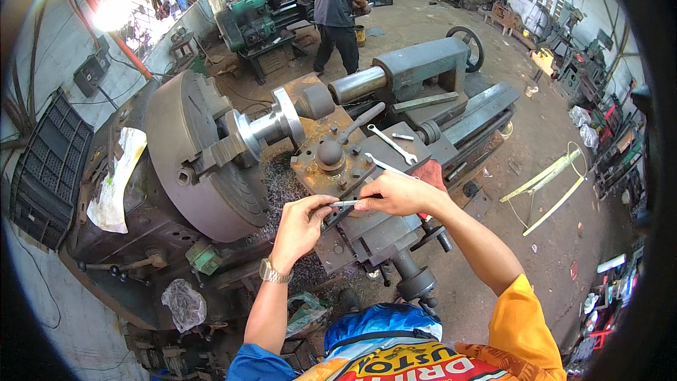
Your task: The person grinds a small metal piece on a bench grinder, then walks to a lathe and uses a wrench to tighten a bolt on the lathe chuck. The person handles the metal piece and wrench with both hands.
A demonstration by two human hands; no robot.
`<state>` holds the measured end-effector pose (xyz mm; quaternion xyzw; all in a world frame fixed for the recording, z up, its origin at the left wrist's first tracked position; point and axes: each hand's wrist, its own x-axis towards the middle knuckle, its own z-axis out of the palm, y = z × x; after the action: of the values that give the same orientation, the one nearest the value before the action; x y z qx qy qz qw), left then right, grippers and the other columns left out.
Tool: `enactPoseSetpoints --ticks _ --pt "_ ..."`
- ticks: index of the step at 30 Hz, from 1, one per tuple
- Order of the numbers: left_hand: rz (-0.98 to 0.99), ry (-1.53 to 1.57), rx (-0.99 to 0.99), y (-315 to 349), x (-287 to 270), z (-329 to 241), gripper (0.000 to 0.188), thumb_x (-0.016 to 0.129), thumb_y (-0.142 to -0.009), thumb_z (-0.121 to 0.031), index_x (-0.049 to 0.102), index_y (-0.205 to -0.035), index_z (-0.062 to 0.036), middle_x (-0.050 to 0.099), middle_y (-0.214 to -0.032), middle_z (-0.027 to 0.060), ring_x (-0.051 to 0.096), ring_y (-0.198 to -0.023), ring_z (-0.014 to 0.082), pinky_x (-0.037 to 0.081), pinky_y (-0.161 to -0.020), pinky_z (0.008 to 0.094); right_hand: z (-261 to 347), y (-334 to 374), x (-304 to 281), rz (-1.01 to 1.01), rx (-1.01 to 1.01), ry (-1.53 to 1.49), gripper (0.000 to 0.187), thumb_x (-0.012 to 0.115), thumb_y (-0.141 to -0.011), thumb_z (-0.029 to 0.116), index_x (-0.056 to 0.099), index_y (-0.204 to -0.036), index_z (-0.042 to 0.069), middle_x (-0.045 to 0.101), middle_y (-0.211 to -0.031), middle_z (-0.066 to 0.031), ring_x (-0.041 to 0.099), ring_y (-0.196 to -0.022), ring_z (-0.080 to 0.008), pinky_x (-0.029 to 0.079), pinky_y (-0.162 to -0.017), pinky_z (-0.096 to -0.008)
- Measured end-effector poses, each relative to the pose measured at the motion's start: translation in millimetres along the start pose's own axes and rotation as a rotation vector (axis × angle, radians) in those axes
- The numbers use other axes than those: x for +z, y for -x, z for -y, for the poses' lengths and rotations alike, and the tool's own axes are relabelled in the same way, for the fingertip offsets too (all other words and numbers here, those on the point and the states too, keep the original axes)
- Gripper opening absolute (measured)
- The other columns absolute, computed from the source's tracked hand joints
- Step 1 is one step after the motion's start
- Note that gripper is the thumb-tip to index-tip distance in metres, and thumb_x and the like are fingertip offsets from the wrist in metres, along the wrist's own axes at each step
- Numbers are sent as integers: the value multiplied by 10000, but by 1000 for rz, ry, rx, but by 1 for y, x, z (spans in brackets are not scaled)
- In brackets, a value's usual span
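Observation:
My left hand (299,228), with a metal watch on its wrist, pinches one end of a slim silver metal rod (343,204). My right hand (397,194) grips the other end, so the rod lies level between my fingers. Its exact kind is too small to make out. Both hands are over the near side of a lathe's square tool post (330,153), which has a ball-ended lever on top. Just beyond the right hand lies a spanner (393,145), with part of another spanner (377,162) close to the fingers. A red cloth (431,173) sits beside that hand.
A large lathe chuck (185,148) at left clamps a shiny flanged workpiece (268,128). The tailstock (424,63) stands at the far right of the bed. Metal chips (281,187) lie below the workpiece. A person in dark clothes (339,14) stands near a green machine (247,22).

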<state>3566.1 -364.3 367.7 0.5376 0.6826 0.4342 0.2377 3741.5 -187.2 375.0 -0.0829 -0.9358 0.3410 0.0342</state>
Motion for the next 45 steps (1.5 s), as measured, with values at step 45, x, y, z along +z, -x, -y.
enactPoseSetpoints --ticks 45 --pt "-206 -338 351 3 58 28 252 558 -956 -286 614 -843 -67 581 -860 104 579 -829 325 468 -717 458 66 13 103 -555 692 493 310 608 -868 339 746 -843 62 697 -752 -236 701 -717 -417 548 -681 -523"
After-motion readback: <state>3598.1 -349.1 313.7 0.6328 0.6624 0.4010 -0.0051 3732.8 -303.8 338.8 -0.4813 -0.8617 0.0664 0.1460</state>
